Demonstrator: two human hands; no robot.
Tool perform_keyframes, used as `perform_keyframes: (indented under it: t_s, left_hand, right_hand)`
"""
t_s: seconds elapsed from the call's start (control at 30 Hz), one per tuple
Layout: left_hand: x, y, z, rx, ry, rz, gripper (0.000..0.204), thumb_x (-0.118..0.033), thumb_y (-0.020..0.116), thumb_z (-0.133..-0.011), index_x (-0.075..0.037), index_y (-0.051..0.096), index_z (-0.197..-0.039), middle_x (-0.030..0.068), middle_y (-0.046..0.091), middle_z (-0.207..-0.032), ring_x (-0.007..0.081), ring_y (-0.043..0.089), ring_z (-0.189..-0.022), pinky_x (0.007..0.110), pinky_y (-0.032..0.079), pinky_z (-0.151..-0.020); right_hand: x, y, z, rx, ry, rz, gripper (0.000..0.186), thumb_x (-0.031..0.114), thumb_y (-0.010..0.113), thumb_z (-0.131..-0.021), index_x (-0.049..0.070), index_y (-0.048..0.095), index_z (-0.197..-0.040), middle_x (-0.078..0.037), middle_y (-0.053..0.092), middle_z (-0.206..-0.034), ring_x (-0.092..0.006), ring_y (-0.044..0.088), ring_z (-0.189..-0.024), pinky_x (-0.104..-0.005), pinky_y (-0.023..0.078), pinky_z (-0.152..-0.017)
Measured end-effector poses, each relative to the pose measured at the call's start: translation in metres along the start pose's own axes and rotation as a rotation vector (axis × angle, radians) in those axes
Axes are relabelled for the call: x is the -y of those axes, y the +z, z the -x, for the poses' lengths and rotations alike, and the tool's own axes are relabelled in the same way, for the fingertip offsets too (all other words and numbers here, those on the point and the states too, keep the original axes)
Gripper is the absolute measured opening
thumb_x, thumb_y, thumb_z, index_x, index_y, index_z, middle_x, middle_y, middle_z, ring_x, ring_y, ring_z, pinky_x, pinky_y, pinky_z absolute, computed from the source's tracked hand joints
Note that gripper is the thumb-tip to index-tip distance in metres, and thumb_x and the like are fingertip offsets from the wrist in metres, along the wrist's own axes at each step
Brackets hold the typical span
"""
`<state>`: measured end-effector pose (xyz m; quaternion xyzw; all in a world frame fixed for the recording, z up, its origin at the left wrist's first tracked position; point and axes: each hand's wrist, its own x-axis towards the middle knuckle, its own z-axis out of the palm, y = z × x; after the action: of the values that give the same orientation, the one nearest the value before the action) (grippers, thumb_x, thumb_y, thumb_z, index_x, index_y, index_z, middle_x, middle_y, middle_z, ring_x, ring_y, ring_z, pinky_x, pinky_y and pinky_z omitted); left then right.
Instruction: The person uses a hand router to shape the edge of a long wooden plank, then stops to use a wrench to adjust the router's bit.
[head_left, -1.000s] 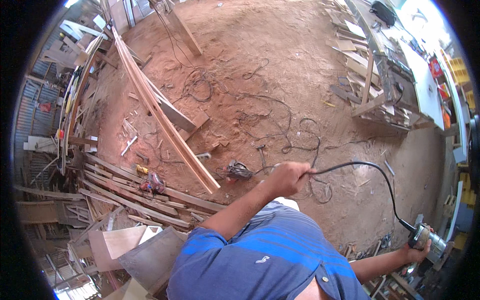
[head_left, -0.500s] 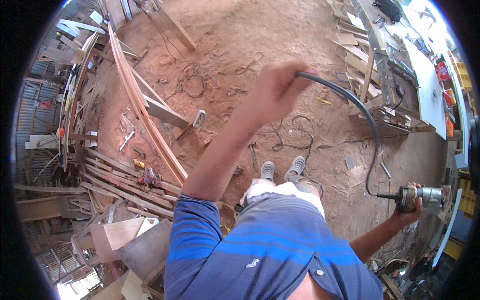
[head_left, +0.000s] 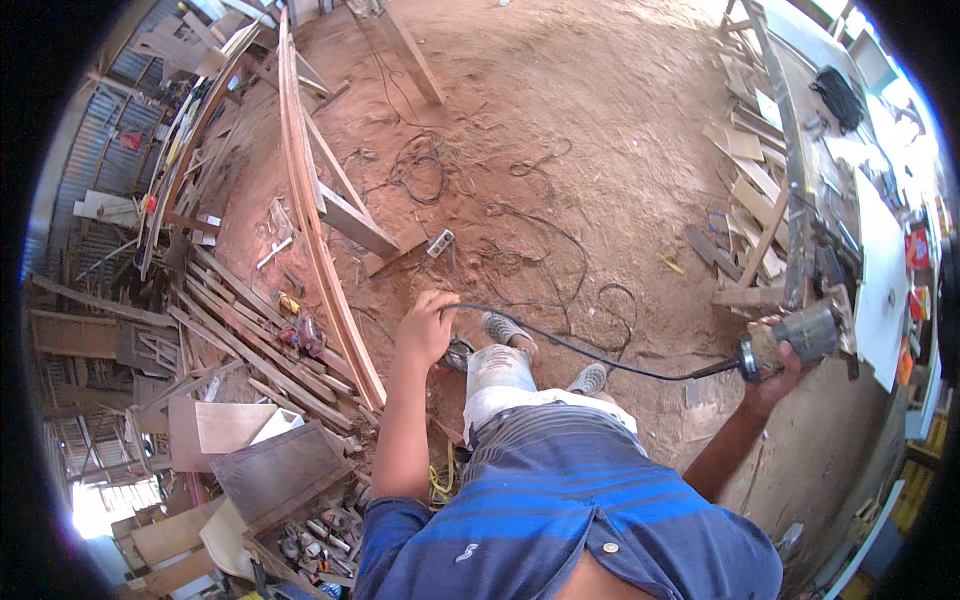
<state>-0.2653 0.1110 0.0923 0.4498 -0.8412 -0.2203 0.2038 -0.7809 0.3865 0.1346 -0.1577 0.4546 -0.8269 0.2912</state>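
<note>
My left hand (head_left: pixel 425 330) grips a black power cord (head_left: pixel 563 337), its fingers curled around it over the dirt floor near my legs. The cord runs rightward to a cylindrical handheld power tool with a metal body (head_left: pixel 812 330), which my right hand (head_left: pixel 775 365) holds out at my right side, close to a wooden bench. My sandalled feet (head_left: pixel 500 330) show below, on the sawdust-strewn ground.
A long wooden moulding (head_left: pixel 330 300) leans at the left, beside piled planks (head_left: pixel 240 335). A socket strip (head_left: pixel 440 243) and tangled cables (head_left: pixel 420 165) lie on the floor. A cluttered bench (head_left: pixel 795 200) and white board (head_left: pixel 880 280) line the right. Sheet offcuts (head_left: pixel 275 470) fill the lower left.
My left hand rose at half a second ago and has since dropped down and leftward with the cord. My right hand has lifted the tool higher. My feet have shifted.
</note>
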Motion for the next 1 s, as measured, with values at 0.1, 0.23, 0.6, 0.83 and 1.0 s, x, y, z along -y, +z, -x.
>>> perform_keyframes:
  t_s: [0.1, 0.23, 0.6, 0.83, 1.0]
  left_hand:
    - [0.032, -0.007, -0.001, -0.005, -0.295, -0.055, 0.023, -0.026, 0.06, -0.109, -0.007, 0.071, -0.116, 0.0151, 0.073, -0.102, 0.0311, 0.073, -0.102, 0.04, 0.056, -0.088]
    - [0.101, -0.04, -0.034, -0.147, -0.581, 0.376, 0.031, -0.03, 0.055, -0.113, -0.003, 0.07, -0.112, 0.0152, 0.074, -0.104, 0.0193, 0.076, -0.092, 0.036, 0.059, -0.076]
    - [0.124, -0.177, -0.214, -0.471, -0.123, 0.581, 0.017, -0.01, 0.064, -0.107, 0.003, 0.071, -0.116, 0.0151, 0.076, -0.113, 0.0213, 0.076, -0.104, 0.035, 0.06, -0.093]
    - [0.162, -0.203, -0.253, -0.617, -0.104, 0.156, 0.016, 0.003, 0.069, -0.099, -0.004, 0.076, -0.111, 0.0105, 0.079, -0.108, 0.0253, 0.078, -0.098, 0.032, 0.06, -0.088]
    - [0.181, -0.216, -0.295, -0.838, 0.057, -0.145, 0.03, -0.025, 0.059, -0.11, 0.001, 0.073, -0.107, 0.0106, 0.076, -0.086, 0.0206, 0.07, -0.076, 0.033, 0.057, -0.077]
  right_hand:
    - [-0.046, 0.055, -0.038, 0.148, 0.025, 0.104, 0.063, 0.021, 0.071, -0.079, -0.004, 0.054, -0.134, -0.021, 0.066, -0.113, -0.0356, 0.068, -0.108, -0.0459, 0.059, -0.093]
    - [-0.11, 0.144, -0.076, 0.206, 0.075, 0.211, 0.064, 0.025, 0.071, -0.079, -0.008, 0.056, -0.131, -0.022, 0.067, -0.113, -0.033, 0.07, -0.101, -0.0452, 0.06, -0.09]
    - [-0.203, 0.335, -0.146, 0.374, 0.15, 0.341, 0.058, 0.021, 0.071, -0.075, -0.007, 0.058, -0.125, -0.02, 0.071, -0.104, -0.0277, 0.073, -0.086, -0.039, 0.062, -0.07]
    - [-0.268, 0.408, -0.214, 0.385, 0.274, 0.341, 0.062, 0.022, 0.075, -0.065, -0.002, 0.063, -0.121, -0.016, 0.075, -0.102, -0.0254, 0.071, -0.094, -0.0375, 0.054, -0.088]
    - [-0.316, 0.461, -0.25, 0.416, 0.298, 0.293, 0.065, 0.025, 0.077, -0.064, -0.002, 0.064, -0.122, -0.014, 0.075, -0.102, -0.0245, 0.072, -0.094, -0.0387, 0.056, -0.087]
